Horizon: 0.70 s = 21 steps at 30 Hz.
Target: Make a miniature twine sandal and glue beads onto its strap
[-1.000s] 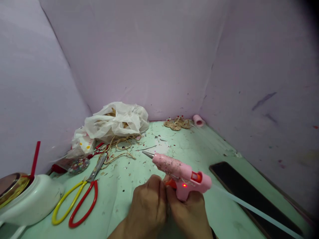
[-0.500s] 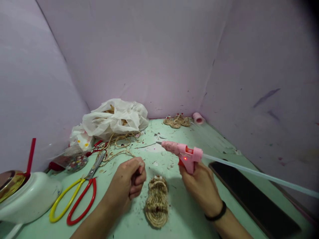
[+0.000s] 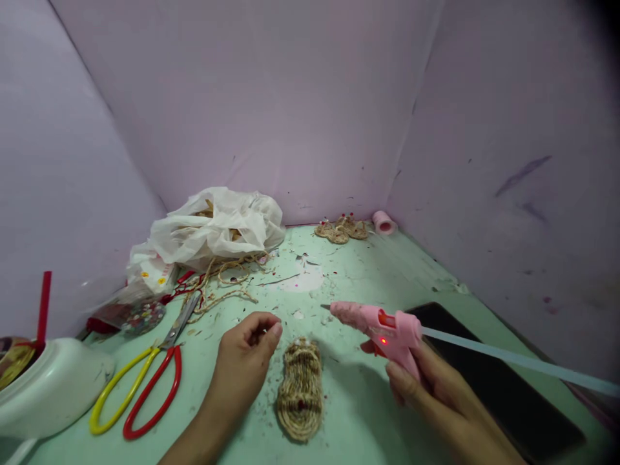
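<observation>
Twine piece [image 3: 299, 387], lit gun [image 3: 363, 318] nearby

It lies on the table [image 3: 252, 429] beside our left hand [image 3: 242, 355]. A drip could spoil it if the nozzle [image 3: 326, 306] strays over. Its long axis runs away from us, pale-dotted end farthest. That hand is half curled, thumb near fingertips; whether it pinches anything, we can't tell. Our right hand [image 3: 438, 391] is wrapped around the gun, nozzle leftward.

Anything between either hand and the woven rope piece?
No visible obstacle. The left hand is just left of the woven rope piece; on the other side, shadowed tabletop lies between it and the right hand, which holds the pink glue gun.
</observation>
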Each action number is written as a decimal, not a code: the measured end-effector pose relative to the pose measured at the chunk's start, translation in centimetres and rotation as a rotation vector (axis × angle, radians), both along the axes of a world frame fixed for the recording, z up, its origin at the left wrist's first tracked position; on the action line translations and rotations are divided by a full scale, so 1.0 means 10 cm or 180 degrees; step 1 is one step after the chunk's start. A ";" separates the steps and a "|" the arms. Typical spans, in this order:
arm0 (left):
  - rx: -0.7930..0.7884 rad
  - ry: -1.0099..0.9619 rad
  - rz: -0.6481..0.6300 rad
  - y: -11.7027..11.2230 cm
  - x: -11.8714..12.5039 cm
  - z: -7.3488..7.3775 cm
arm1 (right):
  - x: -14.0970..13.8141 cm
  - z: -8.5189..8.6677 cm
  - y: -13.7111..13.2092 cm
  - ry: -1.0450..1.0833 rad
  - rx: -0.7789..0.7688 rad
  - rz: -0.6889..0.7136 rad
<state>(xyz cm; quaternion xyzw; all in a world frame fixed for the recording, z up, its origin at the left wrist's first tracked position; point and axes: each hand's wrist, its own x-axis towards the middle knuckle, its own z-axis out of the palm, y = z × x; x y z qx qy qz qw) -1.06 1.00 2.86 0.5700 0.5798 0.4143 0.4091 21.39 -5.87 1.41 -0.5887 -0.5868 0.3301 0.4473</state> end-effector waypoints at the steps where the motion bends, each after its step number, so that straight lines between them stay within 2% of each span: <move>1: -0.0067 -0.0016 0.0041 0.01 0.00 -0.03 | 0.01 -0.04 -0.04 0.0029 -0.0018 -0.0007; 5: -0.0501 -0.0345 -0.0089 0.05 0.03 -0.17 | 0.02 -0.14 -0.08 0.0246 -0.0195 -0.0272; 9: -0.0691 -0.0572 -0.0462 0.08 0.05 -0.26 | -0.08 0.00 0.13 0.0750 -0.0457 -0.0379; 12: -0.0649 -0.0641 -0.0462 0.08 0.03 -0.29 | -0.26 0.12 0.36 0.0944 -0.0720 -0.0385; 14: -0.0651 -0.0709 -0.0456 0.08 0.00 -0.30 | -0.40 0.13 0.49 0.1062 -0.0910 -0.0261; 18: -0.0702 -0.0973 -0.0537 0.11 -0.03 -0.36 | -0.65 -0.01 0.58 0.1275 -0.1133 -0.0038; 21: -0.0758 -0.1189 -0.0586 0.14 -0.01 -0.41 | -0.72 -0.14 0.57 0.1193 -0.1207 0.0058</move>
